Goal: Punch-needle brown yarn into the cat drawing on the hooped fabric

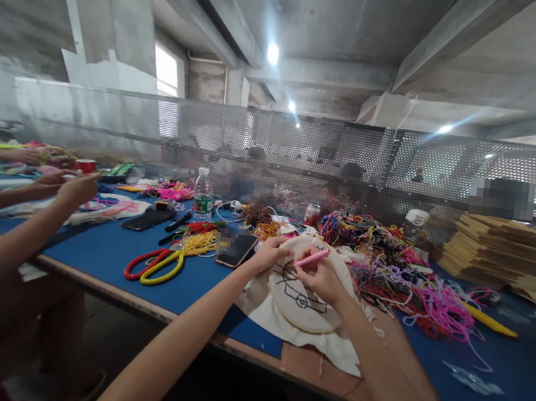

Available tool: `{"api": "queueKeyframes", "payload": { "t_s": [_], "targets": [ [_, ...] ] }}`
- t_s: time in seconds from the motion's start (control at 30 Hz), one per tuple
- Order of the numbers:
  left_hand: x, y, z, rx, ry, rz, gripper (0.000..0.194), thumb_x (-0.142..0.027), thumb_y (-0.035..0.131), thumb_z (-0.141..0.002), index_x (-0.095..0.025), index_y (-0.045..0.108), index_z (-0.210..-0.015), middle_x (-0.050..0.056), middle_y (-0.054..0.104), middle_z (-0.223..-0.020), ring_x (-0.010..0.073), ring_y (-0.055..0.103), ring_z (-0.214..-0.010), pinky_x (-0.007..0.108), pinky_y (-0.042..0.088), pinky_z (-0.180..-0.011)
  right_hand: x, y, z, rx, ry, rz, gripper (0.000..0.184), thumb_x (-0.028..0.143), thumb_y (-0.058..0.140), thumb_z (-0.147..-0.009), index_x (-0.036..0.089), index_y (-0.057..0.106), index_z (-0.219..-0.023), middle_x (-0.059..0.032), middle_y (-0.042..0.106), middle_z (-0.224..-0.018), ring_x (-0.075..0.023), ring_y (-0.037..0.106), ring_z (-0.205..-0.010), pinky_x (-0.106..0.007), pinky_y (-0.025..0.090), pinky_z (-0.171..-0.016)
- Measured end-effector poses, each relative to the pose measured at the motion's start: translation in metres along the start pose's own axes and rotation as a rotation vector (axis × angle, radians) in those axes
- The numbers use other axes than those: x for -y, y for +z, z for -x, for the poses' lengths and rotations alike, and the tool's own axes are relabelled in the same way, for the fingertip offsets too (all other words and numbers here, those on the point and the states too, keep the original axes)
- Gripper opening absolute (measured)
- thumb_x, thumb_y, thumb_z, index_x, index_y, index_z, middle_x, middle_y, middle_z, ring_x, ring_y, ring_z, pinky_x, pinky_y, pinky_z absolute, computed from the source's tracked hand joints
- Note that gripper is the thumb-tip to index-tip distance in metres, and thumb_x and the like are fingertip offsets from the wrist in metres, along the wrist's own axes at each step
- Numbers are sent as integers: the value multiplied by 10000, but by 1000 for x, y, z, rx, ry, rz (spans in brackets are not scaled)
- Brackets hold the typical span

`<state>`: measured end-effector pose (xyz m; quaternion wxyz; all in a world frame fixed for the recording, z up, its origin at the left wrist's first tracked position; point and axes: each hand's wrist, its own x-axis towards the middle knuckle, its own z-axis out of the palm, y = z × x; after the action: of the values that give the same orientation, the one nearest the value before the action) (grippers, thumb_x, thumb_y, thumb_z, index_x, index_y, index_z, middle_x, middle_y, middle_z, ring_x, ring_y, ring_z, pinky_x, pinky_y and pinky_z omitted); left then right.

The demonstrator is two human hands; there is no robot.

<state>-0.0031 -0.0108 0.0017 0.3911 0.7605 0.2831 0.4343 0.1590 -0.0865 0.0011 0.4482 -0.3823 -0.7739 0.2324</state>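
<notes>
A round embroidery hoop (314,330) lies at the table's front edge, stretched with cream cloth (352,356) that spreads past its rim. Dark outline stitching or drawn lines, including a small wheel-like shape, show on the cloth. My right hand (324,276) is closed round a pink pen-shaped tool (312,258), held slanted over the hoop's upper part; its tip is hidden by the fingers. At the hoop's upper left rim, my left hand (269,255) grips the hoop and cloth, its fingertips near the right hand.
Left of the hoop lie a phone (238,248), red-and-yellow-handled scissors (162,267) and yellow yarn (199,242). Tangled yarn (443,308) heaps to the right, near stacked brown packets (478,245). A water bottle (203,194) stands behind. A co-worker's hands (75,190) are at the left.
</notes>
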Motion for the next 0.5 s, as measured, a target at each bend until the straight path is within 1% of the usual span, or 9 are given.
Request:
{"api": "queueKeyframes", "payload": {
  "t_s": [0.2, 0.33, 0.5],
  "targets": [
    [0, 0, -1, 13, 30, -4, 339, -241, 579, -666, -80, 677, -948, 54, 665, -917, 200, 562, -864, 288, 401, -847, 2, -1, -1, -1, 2, 81, 101, 227, 533, -753, 201, 465, -822, 25, 514, -744, -97, 511, -610, -218, 412, -568],
    [-1, 0, -1, 14, 33, -9, 368, -221, 563, -662, -88, 671, -987, 53, 670, -939, 207, 568, -886, 297, 403, -864, 4, 0, -1, -3, -33, 156, 72, 218, 520, -757, 200, 477, -812, 26, 524, -721, -99, 504, -605, -219, 394, -573],
    [-4, 1, 0, 10, 40, -29, 344, -202, 533, -661, -93, 681, -951, 55, 674, -956, 215, 562, -931, 300, 401, -887, 4, 4, 0, 36, -75, 312, 32, 204, 509, -761, 206, 518, -791, 37, 530, -660, -101, 477, -573, -225, 344, -554]
  ]
}}
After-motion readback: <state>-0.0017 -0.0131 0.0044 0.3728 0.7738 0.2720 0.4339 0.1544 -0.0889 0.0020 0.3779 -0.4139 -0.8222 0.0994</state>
